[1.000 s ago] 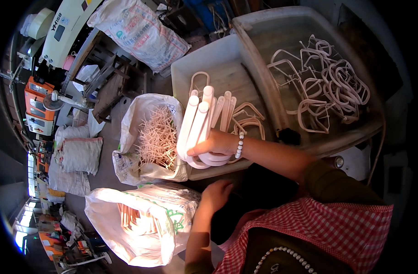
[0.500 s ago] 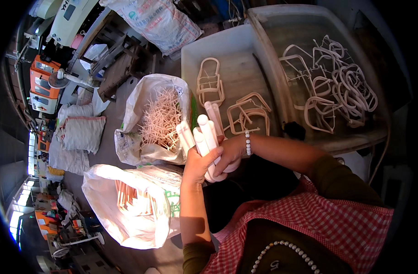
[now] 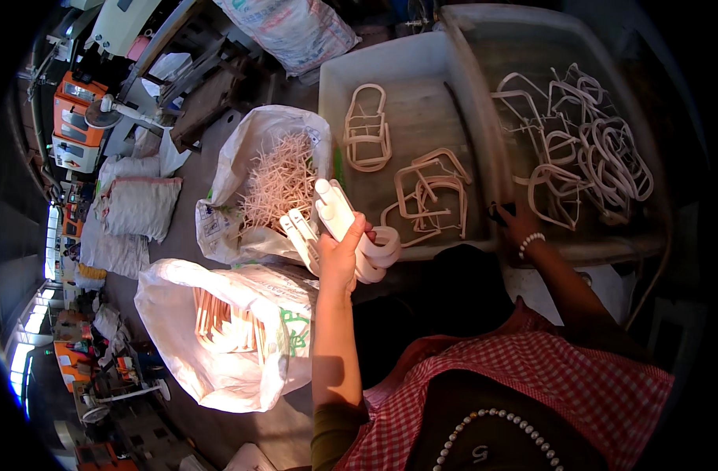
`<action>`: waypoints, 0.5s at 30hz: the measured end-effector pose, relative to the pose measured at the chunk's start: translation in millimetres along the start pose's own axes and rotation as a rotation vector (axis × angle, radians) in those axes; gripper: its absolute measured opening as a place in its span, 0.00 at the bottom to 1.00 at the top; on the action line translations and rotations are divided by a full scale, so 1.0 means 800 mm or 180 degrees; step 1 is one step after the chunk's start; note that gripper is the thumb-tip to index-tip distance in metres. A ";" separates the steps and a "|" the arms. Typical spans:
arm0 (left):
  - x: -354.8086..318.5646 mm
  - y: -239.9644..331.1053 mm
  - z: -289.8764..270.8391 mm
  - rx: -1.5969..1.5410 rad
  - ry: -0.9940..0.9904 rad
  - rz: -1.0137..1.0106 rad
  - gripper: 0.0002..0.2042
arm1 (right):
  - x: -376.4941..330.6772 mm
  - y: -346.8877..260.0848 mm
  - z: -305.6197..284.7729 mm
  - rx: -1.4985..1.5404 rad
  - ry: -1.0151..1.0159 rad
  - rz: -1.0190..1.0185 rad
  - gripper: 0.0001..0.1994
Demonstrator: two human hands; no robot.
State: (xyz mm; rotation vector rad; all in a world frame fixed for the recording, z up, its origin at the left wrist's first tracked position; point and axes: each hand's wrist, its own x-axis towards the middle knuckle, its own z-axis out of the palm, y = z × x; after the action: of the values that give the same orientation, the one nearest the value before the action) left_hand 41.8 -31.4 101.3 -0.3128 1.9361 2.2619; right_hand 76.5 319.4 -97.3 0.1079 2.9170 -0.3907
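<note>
My left hand (image 3: 341, 253) is closed round a bundle of pale pink U-shaped plastic pieces (image 3: 335, 212), holding it upright above my lap. Their rounded ends point up, and the curved bends hang below my fingers. At the near edge where two tubs meet, my right hand (image 3: 520, 226) grips a small dark object (image 3: 500, 212); shadow hides its kind. Behind the bundle, the left tub (image 3: 359, 59) holds several pale moulded frames (image 3: 433, 192) with thin runners. A larger tangle of similar frames (image 3: 586, 157) lies in the right tub (image 3: 547, 17).
Left of the tubs, a white sack (image 3: 217, 188) holds thin pink plastic scraps (image 3: 280, 184). Nearer me, another open sack (image 3: 170, 314) contains stacked pink strips (image 3: 221, 318). Filled sacks (image 3: 143, 212), a wooden bench (image 3: 206, 102) and a fan (image 3: 104, 112) stand further left.
My right hand has left the bundle and moved right to the dark object by the tubs. My left hand now holds the bundle alone, tilted slightly.
</note>
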 end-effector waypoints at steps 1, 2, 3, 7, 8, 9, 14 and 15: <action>0.000 -0.003 0.001 -0.0041 -0.0076 0.0010 0.11 | -0.004 0.012 0.014 0.0265 0.0030 0.0055 0.23; 0.000 -0.004 0.004 -0.0071 -0.0151 0.0024 0.11 | -0.009 0.016 0.018 0.0542 0.0065 0.0108 0.21; 0.000 -0.003 0.010 -0.0062 -0.0108 0.0016 0.10 | -0.012 0.022 0.021 0.0818 0.0103 0.0165 0.20; 0.003 -0.006 0.019 0.0051 -0.0267 -0.0154 0.10 | 0.014 -0.023 -0.036 0.1859 0.0898 0.0170 0.15; 0.000 -0.011 0.015 0.0070 -0.0245 -0.0196 0.09 | 0.007 -0.074 -0.096 0.2791 0.0713 -0.0031 0.14; 0.003 -0.011 0.022 0.0086 -0.0316 -0.0219 0.09 | 0.018 -0.093 -0.109 0.3050 0.0848 -0.0287 0.15; 0.009 -0.011 0.044 0.0150 -0.0425 -0.0374 0.07 | 0.037 -0.233 -0.180 0.3447 0.1559 -0.2282 0.13; 0.009 -0.011 0.047 0.0139 -0.0445 -0.0380 0.07 | 0.040 -0.252 -0.184 0.3170 0.1403 -0.2400 0.14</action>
State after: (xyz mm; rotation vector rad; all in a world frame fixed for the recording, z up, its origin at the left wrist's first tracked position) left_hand 34.9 6.6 96.7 -0.2506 1.8431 2.1045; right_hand -1.6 166.4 86.6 -0.8736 2.6833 -2.1018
